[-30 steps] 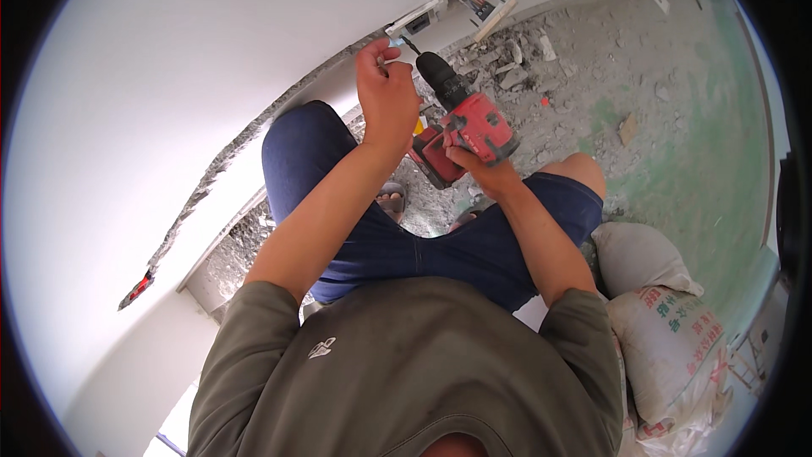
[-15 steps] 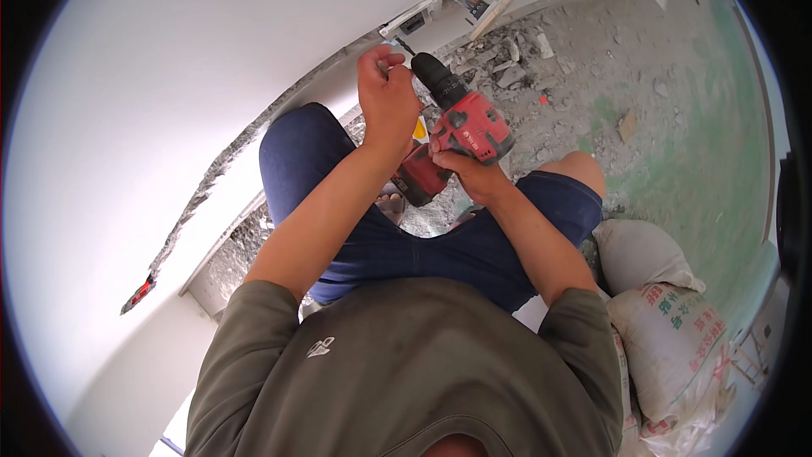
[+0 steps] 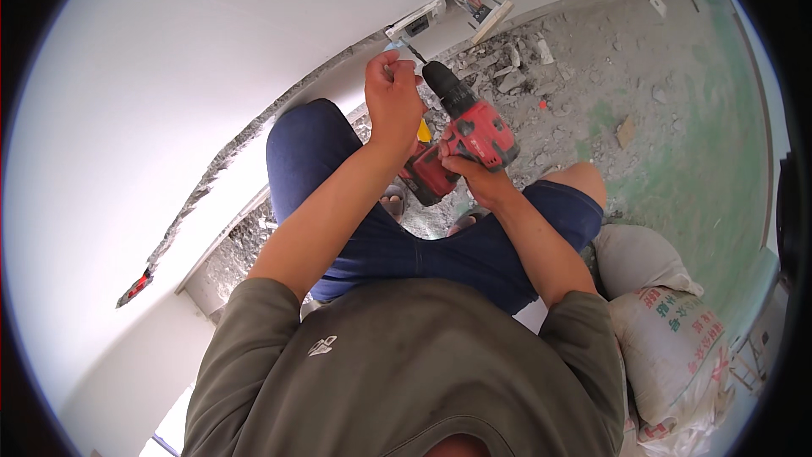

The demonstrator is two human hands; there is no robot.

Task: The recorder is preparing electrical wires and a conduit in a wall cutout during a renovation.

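One red-and-black cordless drill (image 3: 463, 137) sits at the centre of the frame, gripped by one right hand (image 3: 470, 171), with one left hand (image 3: 392, 100) raised just above and beside it. Two bulging woven sacks (image 3: 670, 347) are stacked at lower right. At the top of the frame, one open wall box (image 3: 475, 5) with loose wires breaks the one white wall (image 3: 169, 76).

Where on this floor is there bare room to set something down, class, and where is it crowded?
Bare floor: the green-tinted patch between the right knee and the far wall. Crowded: rubble along the wall base beyond the red drill, and stacked sacks at the person's right. Both hands are occupied.
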